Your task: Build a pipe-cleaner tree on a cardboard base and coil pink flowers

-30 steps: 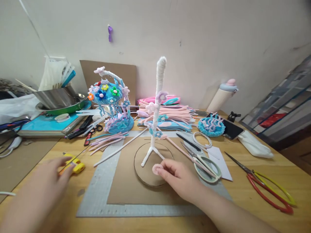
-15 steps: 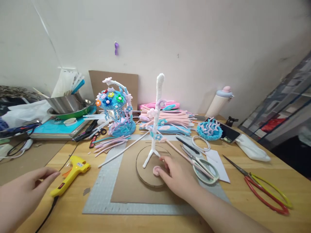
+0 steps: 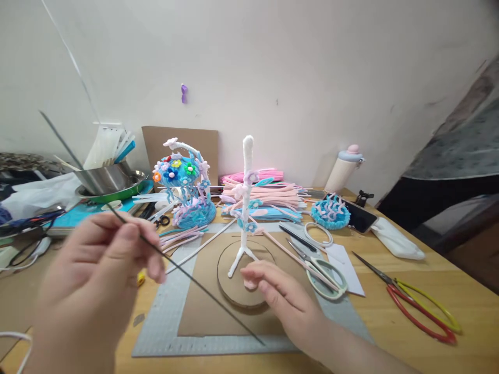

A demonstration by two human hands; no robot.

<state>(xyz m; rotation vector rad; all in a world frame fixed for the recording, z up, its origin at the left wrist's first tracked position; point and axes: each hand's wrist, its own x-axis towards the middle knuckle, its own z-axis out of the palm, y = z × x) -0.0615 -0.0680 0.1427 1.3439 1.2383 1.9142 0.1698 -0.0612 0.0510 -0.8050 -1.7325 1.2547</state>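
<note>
My left hand [image 3: 105, 265] is raised at the left, pinching a long thin dark wire [image 3: 206, 291] between thumb and fingers. The wire slants from upper left down across the cardboard sheet. My right hand [image 3: 288, 301] is low over the cardboard disc [image 3: 230, 298], its fingertips and thumb around a small pink fuzzy coil [image 3: 250, 284], which they partly cover. Just behind those fingers stands a white fuzzy post [image 3: 246, 208] on splayed feet, with pink, lilac and blue flowers along it.
A grey cutting mat [image 3: 156, 332] lies under the cardboard sheet [image 3: 191, 311]. Pale-handled scissors [image 3: 327, 280] and red-and-yellow-handled scissors [image 3: 421, 311] are to the right. A flowered blue ornament [image 3: 181, 171], bundled pipe cleaners [image 3: 265, 197] and a metal bowl [image 3: 107, 176] stand behind.
My left hand has risen and moved right, and a thin dark wire is now in it, hiding most of the yellow glue gun. My right hand stays by the pink coil, its fingers covering more of it.
</note>
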